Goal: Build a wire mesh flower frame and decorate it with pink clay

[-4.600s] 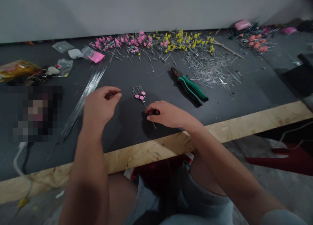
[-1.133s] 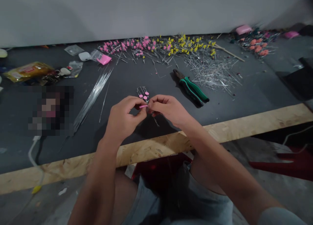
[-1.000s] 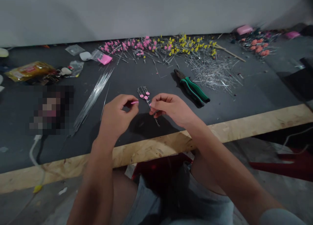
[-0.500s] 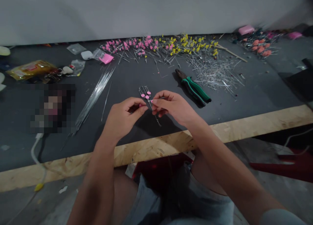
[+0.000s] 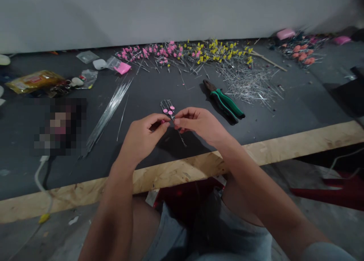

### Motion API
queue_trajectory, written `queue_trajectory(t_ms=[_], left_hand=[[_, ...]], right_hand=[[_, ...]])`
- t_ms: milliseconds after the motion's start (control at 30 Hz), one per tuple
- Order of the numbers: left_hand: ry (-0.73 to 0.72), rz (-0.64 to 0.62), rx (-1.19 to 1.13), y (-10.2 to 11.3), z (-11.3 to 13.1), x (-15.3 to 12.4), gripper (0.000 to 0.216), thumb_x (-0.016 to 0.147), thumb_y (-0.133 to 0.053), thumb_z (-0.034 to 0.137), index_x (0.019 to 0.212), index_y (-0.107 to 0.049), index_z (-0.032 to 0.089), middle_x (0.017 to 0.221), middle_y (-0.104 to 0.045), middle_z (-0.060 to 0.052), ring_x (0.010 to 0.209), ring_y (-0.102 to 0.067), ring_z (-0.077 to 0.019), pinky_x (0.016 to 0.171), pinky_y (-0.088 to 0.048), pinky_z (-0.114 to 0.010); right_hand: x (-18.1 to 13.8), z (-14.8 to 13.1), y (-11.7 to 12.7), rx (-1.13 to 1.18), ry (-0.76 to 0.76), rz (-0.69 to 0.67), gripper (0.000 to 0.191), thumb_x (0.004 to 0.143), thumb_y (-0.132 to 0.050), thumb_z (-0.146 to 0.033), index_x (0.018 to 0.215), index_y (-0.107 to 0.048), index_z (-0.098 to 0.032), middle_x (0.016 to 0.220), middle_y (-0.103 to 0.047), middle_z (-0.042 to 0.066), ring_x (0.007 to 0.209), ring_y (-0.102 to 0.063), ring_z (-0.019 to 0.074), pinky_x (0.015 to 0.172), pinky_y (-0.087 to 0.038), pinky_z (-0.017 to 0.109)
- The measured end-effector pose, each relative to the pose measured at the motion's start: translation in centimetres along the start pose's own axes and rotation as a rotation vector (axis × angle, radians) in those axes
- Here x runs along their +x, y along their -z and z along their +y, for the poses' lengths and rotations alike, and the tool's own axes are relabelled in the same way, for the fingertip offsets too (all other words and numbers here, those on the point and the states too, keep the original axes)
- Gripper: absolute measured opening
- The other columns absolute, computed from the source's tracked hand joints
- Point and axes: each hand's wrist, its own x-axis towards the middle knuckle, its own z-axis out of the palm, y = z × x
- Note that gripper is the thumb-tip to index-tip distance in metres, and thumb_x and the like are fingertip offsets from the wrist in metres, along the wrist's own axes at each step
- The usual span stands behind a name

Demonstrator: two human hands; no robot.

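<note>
My left hand (image 5: 142, 138) and my right hand (image 5: 199, 124) meet fingertip to fingertip over the dark table (image 5: 298, 102). The right hand pinches a thin wire stem (image 5: 182, 136) topped with looped wires and small pink petals (image 5: 168, 108). Between thumb and forefinger of the left hand sits a small pink piece (image 5: 163, 121), held right against that stem. Both hands are closed in a pinch.
Green-handled pliers (image 5: 224, 102) lie just right of the hands. A bundle of long straight wires (image 5: 109, 111) lies to the left. At the back are pink flower stems (image 5: 153, 52), yellow flower stems (image 5: 218, 50) and a heap of cut wire pieces (image 5: 250, 83). The wooden table edge (image 5: 284, 145) is near.
The left hand reached out to the left, came back with a pink piece, and has closed in on the right hand's stem again. The right hand kept hold of the stem.
</note>
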Motion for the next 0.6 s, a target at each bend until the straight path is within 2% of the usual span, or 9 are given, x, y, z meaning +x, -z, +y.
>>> queue_trajectory(t_ms=[200,267,400,600], left_hand=[[0.051,-0.016,-0.024,-0.01,0.15,0.01,0.024,0.085,-0.057,0.037,0.101,-0.069,0.024,0.091,-0.072,-0.001,0.076,-0.065,-0.0147,0.072,-0.049,-0.025],[0.056,-0.008,-0.046,-0.05,0.1,0.0,0.025,0.085,-0.057,0.037,0.103,-0.069,0.025,0.093,-0.072,-0.002,0.076,-0.065,-0.0147,0.072,-0.049,-0.025],[0.054,0.01,-0.073,-0.02,0.05,-0.03,0.029,0.086,-0.057,0.038,0.11,-0.068,0.026,0.097,-0.072,-0.002,0.079,-0.065,-0.0147,0.071,-0.048,-0.024],[0.045,0.002,-0.06,-0.01,-0.11,0.0,0.026,0.084,-0.06,0.039,0.104,-0.07,0.024,0.094,-0.072,-0.002,0.079,-0.065,-0.015,0.071,-0.048,-0.024]], right_hand=[[0.12,0.51,0.11,0.001,0.033,0.004,0.014,0.076,-0.068,-0.02,0.088,-0.063,-0.016,0.071,-0.065,-0.001,0.067,-0.063,0.0108,0.063,-0.052,0.026],[0.07,0.56,0.12,-0.017,0.024,-0.021,0.01,0.079,-0.065,-0.024,0.086,-0.064,-0.016,0.073,-0.065,-0.001,0.067,-0.063,0.0103,0.063,-0.052,0.025],[-0.03,0.52,0.21,-0.081,0.05,-0.04,0.017,0.081,-0.065,-0.032,0.078,-0.063,-0.016,0.067,-0.063,-0.001,0.06,-0.059,0.0085,0.057,-0.049,0.023],[0.2,0.63,0.14,-0.051,0.031,-0.042,0.01,0.078,-0.066,-0.021,0.086,-0.064,-0.015,0.072,-0.066,0.0,0.067,-0.063,0.0105,0.066,-0.053,0.026]])
